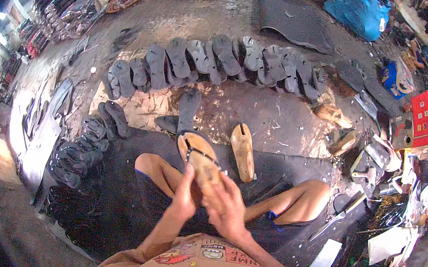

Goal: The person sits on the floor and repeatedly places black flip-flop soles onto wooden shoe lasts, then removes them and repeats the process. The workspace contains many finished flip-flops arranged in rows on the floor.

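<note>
Between my hands, a wooden shoe last (202,149) is held tilted above my crossed legs, its slotted toe end pointing away. A thin black studded strap (211,158) crosses it in a V, and a dark sole edge shows at the toe. My left hand (184,193) is closed on its left side, thumb along the edge. Around the heel end, my right hand (225,207) is closed, slightly blurred. Another wooden last (243,152) lies on the dark mat just beyond. A loose black sole (189,107) lies past the held last.
Several dark sandals (225,55) stand in a curved row ahead. More black footwear (71,162) is piled at left. At right lie a knife (336,217), wooden lasts (344,143) and a red box (426,118). A black rubber sheet (293,18) and blue bag (358,13) lie farther off.
</note>
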`<move>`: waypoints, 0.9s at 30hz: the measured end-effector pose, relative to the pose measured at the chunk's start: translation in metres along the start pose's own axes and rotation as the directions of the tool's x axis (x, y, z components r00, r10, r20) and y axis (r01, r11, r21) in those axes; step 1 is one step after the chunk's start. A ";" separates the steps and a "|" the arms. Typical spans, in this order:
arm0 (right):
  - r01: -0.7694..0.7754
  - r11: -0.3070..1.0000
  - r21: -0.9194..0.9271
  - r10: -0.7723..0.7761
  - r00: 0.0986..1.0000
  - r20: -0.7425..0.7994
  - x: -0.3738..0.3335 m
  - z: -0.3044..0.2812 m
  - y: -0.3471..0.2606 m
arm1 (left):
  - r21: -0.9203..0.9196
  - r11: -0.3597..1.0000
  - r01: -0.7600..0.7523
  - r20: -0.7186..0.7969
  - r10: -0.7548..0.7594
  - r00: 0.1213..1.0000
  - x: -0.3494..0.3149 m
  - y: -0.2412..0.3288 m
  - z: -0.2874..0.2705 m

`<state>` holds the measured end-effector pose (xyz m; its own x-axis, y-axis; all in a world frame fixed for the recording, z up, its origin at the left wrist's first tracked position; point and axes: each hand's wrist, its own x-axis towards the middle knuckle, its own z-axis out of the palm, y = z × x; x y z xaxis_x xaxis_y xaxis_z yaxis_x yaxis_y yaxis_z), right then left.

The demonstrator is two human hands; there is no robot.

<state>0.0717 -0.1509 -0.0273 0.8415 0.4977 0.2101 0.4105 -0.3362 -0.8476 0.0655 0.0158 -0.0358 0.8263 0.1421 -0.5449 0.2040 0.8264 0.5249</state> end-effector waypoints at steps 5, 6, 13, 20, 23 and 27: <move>-0.290 0.626 0.724 0.111 0.952 0.285 -0.005 -0.024 0.000 | 0.005 1.000 -0.027 -0.077 0.027 0.997 -0.032 0.008 -0.026; -0.355 0.430 0.830 0.324 0.919 0.225 -0.016 -0.015 0.011 | 0.011 1.000 0.008 -0.019 -0.007 1.000 -0.050 0.019 -0.013; -0.506 0.637 0.582 0.389 0.862 0.324 -0.023 -0.002 -0.010 | 0.045 0.988 0.145 -0.015 -0.145 0.989 -0.091 0.025 0.008; -0.727 0.054 0.684 0.254 0.673 0.695 -0.049 -0.031 -0.013 | -0.044 0.994 0.103 0.179 -0.094 0.979 -0.096 0.024 0.010; -0.541 0.305 0.783 0.346 0.830 0.438 -0.046 -0.009 -0.008 | -0.024 0.984 0.179 0.267 -0.166 0.949 -0.100 0.028 0.006; -0.572 0.043 0.819 0.480 0.731 0.485 -0.057 0.008 0.007 | 0.221 0.973 -0.067 0.333 -0.010 0.943 -0.089 0.024 0.025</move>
<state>0.0235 -0.1753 -0.0492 0.6416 0.5900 -0.4902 -0.7515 0.3555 -0.5558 0.0097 0.0091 0.0417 0.9517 -0.0558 -0.3018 0.2589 0.6744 0.6915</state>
